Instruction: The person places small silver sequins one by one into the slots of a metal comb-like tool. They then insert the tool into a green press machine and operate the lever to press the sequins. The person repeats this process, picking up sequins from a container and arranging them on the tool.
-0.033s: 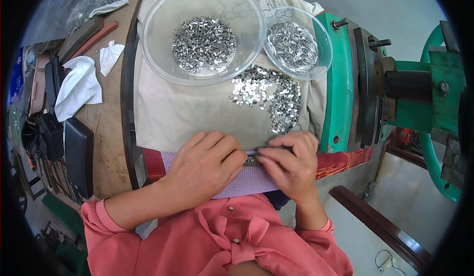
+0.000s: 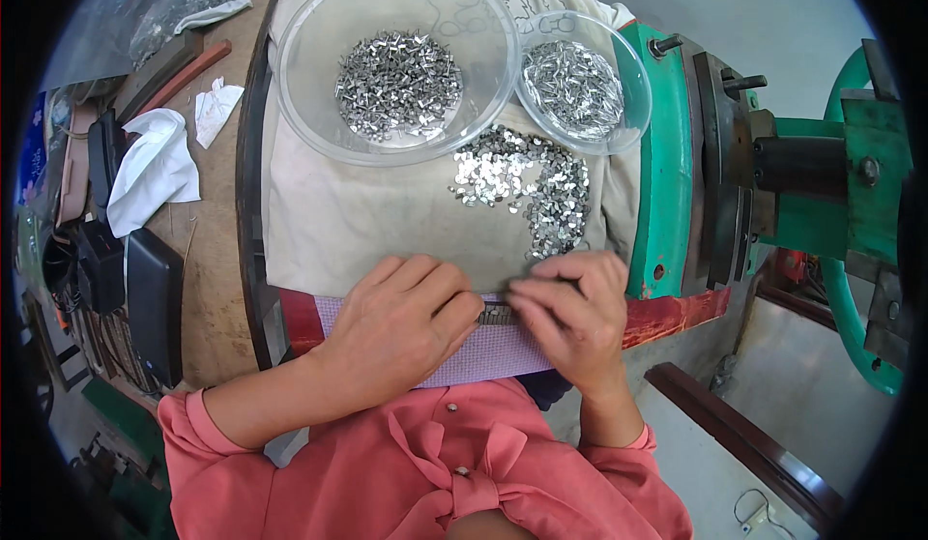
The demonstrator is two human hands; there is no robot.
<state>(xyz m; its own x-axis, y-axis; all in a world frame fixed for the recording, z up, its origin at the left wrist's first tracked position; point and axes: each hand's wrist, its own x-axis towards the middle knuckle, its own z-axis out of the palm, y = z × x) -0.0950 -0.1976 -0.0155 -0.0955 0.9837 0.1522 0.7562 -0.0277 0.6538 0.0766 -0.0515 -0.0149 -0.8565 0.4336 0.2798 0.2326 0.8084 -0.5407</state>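
My left hand is closed, its fingers curled over the left end of a narrow metal strip with a row of fine slots. To the right of the strip's visible part, my right hand has thumb and fingers bent together in a pinch; whatever sits at the tips is too small to make out. Beyond the right hand, a heap of small shiny flat metal pieces lies on a beige cloth. Under the strip is a lilac checked cloth.
Behind the heap stand a large clear tub of small bent metal parts and a smaller clear bowl of thin metal pins. A green machine borders the right side. On the left, a wooden table carries a white cloth and a black case.
My right hand has shifted slightly right, away from my left hand, and a bit more of the slotted strip shows between them. My left hand stays where it was.
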